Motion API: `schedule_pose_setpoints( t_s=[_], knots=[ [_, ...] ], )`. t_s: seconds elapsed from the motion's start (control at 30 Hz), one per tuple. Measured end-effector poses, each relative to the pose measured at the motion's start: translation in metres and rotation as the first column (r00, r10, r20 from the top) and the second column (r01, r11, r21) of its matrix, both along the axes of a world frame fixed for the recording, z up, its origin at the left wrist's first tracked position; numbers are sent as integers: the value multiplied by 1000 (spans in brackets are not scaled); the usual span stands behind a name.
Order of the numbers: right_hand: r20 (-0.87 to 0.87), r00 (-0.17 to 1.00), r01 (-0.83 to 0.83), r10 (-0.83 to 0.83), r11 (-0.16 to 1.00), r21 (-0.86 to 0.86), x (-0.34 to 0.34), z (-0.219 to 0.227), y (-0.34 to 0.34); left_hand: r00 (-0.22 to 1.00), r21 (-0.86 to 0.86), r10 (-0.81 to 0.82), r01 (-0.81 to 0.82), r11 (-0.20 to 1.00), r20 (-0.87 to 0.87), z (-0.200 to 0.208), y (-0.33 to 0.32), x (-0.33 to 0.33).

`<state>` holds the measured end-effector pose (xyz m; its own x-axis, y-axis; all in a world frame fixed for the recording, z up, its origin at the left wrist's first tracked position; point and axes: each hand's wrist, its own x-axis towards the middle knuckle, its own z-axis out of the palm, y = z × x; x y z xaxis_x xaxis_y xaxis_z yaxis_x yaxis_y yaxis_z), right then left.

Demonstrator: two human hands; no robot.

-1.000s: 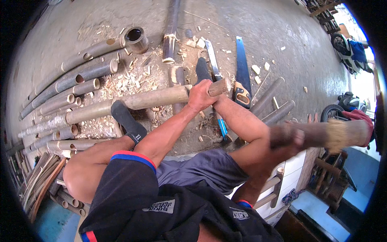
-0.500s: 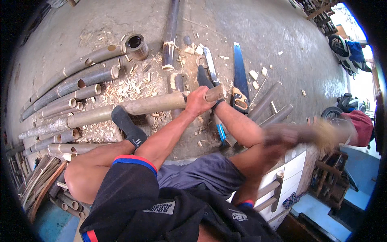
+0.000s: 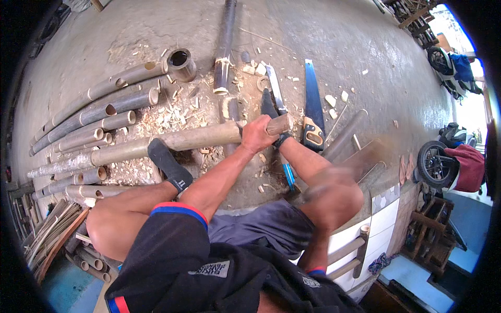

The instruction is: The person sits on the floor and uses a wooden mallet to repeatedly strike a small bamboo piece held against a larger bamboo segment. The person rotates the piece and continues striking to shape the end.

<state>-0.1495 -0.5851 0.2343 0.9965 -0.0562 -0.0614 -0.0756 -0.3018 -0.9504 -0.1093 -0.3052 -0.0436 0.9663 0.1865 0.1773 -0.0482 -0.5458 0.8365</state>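
A long bamboo pole lies across from the left, and my left foot in a dark sock rests against it. At its right end my left hand is closed around a thick wooden handle, whose butt sticks out on the right. The handle's other end is hidden by the hand and pole. Over my right knee, my right hand is closed on a wooden mallet, both smeared by motion. Beyond my left hand lie a machete-like blade and a handsaw with a wooden grip.
Cut bamboo tubes with round holes lie at left, beside wood chips. An upright bamboo cup stands near a dark bamboo pole. Bamboo strips are piled at lower left. A motorbike wheel shows at right.
My right hand has swung the mallet leftward, closer to the handle. The left hand keeps its grip on the handle at the pole's end. The whole view has shifted slightly.
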Motion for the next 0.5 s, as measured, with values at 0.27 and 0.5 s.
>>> schedule_pose_setpoints(
  t_s=[0.27,0.5],
  knots=[
    [123,960,269,-254,955,-127,-9,-61,-36,999,75,-37,38,996,-22,-4,6,-2],
    [139,976,202,-167,934,-294,-49,-76,58,1000,112,-10,13,994,-23,-5,13,-10]
  ],
)
